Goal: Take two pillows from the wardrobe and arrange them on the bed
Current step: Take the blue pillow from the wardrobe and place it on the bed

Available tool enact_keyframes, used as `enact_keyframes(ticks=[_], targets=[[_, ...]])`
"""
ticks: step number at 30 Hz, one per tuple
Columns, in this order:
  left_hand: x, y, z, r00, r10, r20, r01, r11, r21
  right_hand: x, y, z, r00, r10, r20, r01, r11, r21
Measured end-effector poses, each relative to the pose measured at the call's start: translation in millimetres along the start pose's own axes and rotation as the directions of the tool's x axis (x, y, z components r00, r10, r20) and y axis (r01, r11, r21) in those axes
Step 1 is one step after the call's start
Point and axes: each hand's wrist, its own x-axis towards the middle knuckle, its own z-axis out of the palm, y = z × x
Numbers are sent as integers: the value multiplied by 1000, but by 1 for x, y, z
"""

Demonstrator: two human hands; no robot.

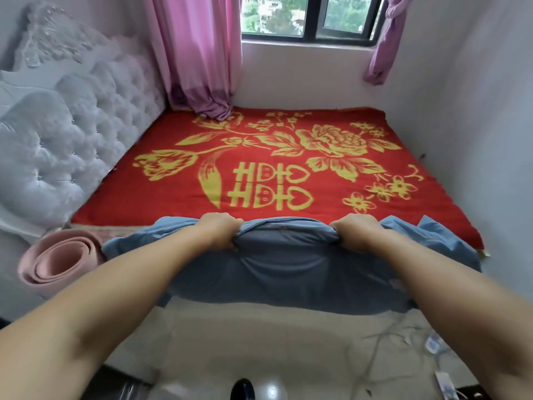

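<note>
I hold a blue-grey pillow (288, 267) in front of me, above the near edge of the bed. My left hand (220, 228) is shut on its top edge at the left. My right hand (356, 230) is shut on the same edge at the right. The pillow hangs down from both fists, and its loose cover spreads out to either side. Beyond it lies the bed (432, 203), covered with a red blanket with yellow flowers. I see only this one pillow. No wardrobe is in view.
A white tufted headboard (72, 145) runs along the bed's left side. A rolled pink mat (57, 264) lies by the bed's near left corner. Pink curtains (199, 53) hang at the window behind the bed. Cables and tags (432, 347) lie on the tiled floor at right.
</note>
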Motion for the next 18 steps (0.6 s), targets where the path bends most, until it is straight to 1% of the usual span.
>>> enact_keyframes(ticks=[5, 8, 11, 13, 18], targets=[[69, -47, -27, 1000, -5, -6, 5, 1000, -3, 78, 13, -31, 1000, -8, -6, 7, 1000, -25], [105, -74, -48, 999, -4, -38, 4, 1000, -11, 122, 24, -55, 999, 10, -35, -11, 999, -32], [140, -95, -55, 999, -10, -43, 11, 1000, 18, 161, 32, -66, 999, -1, -34, -1, 999, -45], [166, -109, -61, 999, -28, -28, 29, 999, 17, 192, 42, -75, 1000, -17, -20, 16, 998, -63], [227, -137, -74, 996, -77, -42, 78, 997, 12, 271, 65, -102, 996, -84, -39, 79, 989, -127]])
